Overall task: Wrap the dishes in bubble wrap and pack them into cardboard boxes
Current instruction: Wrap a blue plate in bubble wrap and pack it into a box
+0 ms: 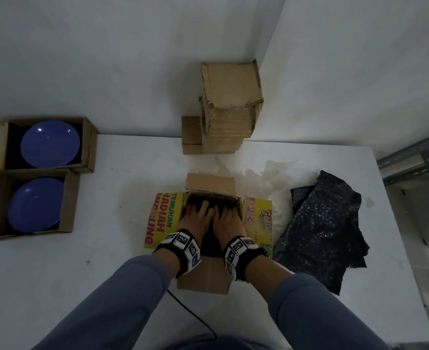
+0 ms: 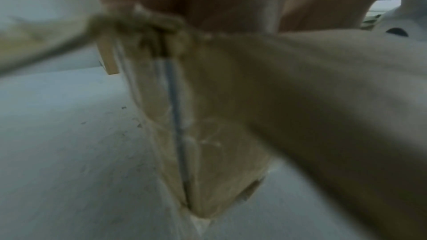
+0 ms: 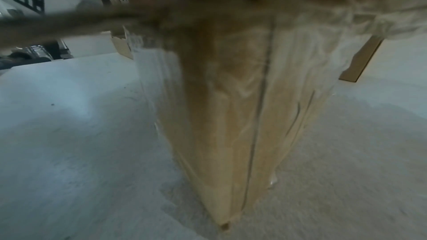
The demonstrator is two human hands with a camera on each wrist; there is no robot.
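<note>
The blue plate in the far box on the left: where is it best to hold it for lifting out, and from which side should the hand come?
Probably by the rim, from above. The blue plate lies flat and face up in its open cardboard box, and the walls close off the sides. The right edge seems to leave the most room for fingertips to hook under the rim.

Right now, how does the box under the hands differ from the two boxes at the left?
The middle box has yellow printed flaps and both hands, left hand and right hand, reach into its dark inside. Each left box shows a bare blue plate, untouched. All are open brown cardboard on the white table.
</note>
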